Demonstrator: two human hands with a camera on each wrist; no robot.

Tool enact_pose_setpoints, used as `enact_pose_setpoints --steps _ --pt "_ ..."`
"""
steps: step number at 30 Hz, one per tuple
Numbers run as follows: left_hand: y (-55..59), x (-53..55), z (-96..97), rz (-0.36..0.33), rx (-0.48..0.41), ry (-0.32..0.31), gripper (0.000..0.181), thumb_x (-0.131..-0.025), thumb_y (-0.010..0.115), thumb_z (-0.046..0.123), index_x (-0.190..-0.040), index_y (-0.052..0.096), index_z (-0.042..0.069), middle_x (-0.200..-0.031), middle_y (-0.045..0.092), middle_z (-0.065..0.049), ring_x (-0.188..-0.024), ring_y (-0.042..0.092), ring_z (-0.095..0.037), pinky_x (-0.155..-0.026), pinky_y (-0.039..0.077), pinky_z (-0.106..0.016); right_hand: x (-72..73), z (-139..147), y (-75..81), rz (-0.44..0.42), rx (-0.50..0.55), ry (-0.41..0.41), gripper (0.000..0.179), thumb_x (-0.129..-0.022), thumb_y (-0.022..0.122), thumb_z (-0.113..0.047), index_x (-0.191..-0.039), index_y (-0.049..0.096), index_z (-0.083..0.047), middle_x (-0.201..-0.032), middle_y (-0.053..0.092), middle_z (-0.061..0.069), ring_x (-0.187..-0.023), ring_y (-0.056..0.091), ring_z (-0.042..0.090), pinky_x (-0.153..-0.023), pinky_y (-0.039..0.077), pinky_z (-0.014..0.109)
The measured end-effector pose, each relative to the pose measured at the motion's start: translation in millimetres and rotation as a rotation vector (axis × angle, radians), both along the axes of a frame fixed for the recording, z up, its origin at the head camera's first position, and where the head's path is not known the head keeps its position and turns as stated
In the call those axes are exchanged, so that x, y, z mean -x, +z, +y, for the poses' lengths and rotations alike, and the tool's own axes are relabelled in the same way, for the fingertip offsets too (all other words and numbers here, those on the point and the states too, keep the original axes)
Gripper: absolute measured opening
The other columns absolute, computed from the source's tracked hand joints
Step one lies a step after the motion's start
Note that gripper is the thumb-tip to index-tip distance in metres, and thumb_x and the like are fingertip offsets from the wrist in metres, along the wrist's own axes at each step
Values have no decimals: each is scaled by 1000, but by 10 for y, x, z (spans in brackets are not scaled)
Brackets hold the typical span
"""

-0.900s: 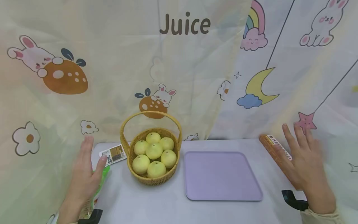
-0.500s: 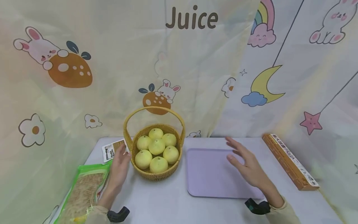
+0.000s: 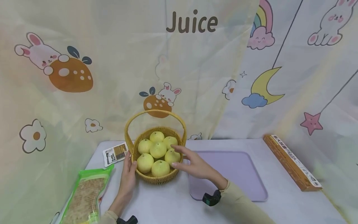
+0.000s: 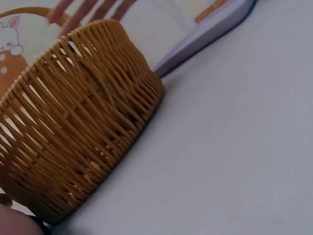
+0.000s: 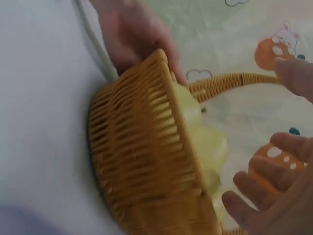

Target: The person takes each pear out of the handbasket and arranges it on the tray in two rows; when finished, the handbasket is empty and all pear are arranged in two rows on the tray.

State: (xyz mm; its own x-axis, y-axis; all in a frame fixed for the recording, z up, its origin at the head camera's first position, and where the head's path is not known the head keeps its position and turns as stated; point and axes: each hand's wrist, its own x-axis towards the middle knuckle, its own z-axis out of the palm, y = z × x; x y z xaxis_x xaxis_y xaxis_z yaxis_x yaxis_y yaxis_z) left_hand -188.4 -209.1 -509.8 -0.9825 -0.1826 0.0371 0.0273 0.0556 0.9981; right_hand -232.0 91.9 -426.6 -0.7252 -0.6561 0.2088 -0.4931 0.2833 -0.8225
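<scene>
Bench [image 3: 162, 205]: basket [image 3: 156, 179] of fruit [image 3: 158, 150] set beside lilac tray [image 3: 229, 175].
Left hand [image 3: 128, 179]: fingers laid along basket's side.
Right hand [image 3: 196, 165]: fingers spread wide near its rim.

In the head view, the right hand [image 3: 195, 165] and sleeve [image 3: 244, 200] cover part of the tray [image 3: 229, 174], and this hand also hides some fruits [image 3: 160, 169] and the right rim of the basket [image 3: 156, 180]. The package [image 3: 86, 194] is cut by the bottom edge. Small letters on the packet [image 3: 115, 154] we cannot read. The left wrist view shows us the basket cut at left. In the right wrist view, the basket partly hides the left hand [image 5: 134, 41], and the fruits look blurred to us.
</scene>
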Motion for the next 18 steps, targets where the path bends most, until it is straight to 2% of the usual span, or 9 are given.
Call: enact_pose_setpoints --steps 3,8,11,18 --pt "-71 -7 33 8 -12 39 66 -117 36 26 -172 0 23 -180 1 -4 -167 4 -27 -137 7 -49 44 -209 27 45 -112 13 76 -103 69 -44 -165 37 -15 -171 38 5 -155 40 30 -124 41 59" --pt "-119 -23 112 41 -34 107 63 -117 36 30 -172 8 23 -180 7 -5 -166 8 -28 -137 11 -50 168 -459 103 111 -246 4 82 -101 69 -47 -166 34 -12 -173 28 20 -160 28 38 -129 31 64" --pt "-134 -22 133 63 -12 142 61 -117 36 32 -172 11 26 -180 8 -2 -167 9 -28 -137 11 -51 278 -554 117 141 -258 5 80 -102 69 -42 -165 34 -6 -172 28 27 -159 28 44 -128 30 66" --pt "-158 -13 149 99 14 170 59 -117 35 32 -172 14 24 -180 11 -1 -167 9 -26 -137 11 -49 484 -631 84 177 -263 -8 78 -101 71 -38 -162 38 -3 -168 38 23 -156 37 40 -130 34 56"
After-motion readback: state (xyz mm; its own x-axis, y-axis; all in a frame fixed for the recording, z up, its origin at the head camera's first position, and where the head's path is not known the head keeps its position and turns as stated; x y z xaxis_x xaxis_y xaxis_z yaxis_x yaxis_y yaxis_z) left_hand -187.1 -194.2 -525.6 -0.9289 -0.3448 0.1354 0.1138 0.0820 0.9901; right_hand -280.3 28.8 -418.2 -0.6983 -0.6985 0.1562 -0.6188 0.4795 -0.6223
